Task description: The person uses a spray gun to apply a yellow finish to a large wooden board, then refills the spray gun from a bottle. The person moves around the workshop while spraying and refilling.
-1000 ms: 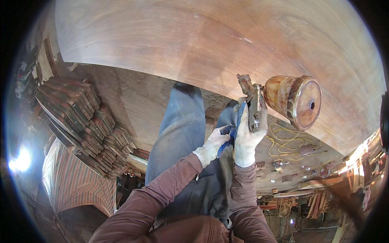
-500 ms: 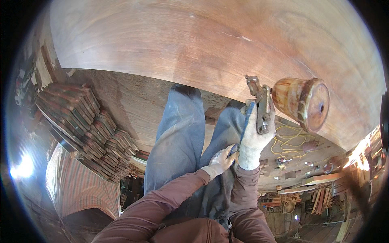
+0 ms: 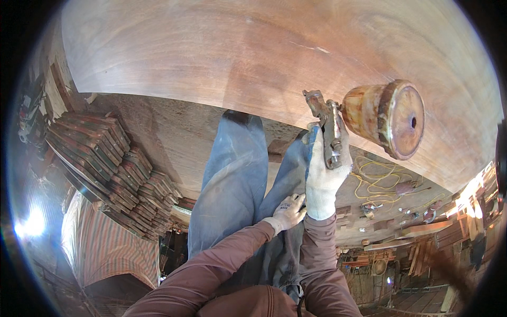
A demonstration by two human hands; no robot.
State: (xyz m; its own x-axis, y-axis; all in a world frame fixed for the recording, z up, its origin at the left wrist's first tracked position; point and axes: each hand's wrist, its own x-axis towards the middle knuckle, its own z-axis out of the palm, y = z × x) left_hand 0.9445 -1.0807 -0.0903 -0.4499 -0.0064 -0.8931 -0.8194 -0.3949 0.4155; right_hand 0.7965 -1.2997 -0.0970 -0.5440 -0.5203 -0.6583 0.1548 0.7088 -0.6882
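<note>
Spray gun (image 3: 331,129), clasped in the raised right hand (image 3: 326,171), partly hides it before the wooden panel (image 3: 211,53); left hand (image 3: 289,212) curls over the jeans (image 3: 285,182), its grip I cannot tell

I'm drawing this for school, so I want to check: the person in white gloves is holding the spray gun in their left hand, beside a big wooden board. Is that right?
One thing is wrong: the head view shows the spray gun in the right hand, not the left hand. The white gloves and the big wooden board are right.
</note>
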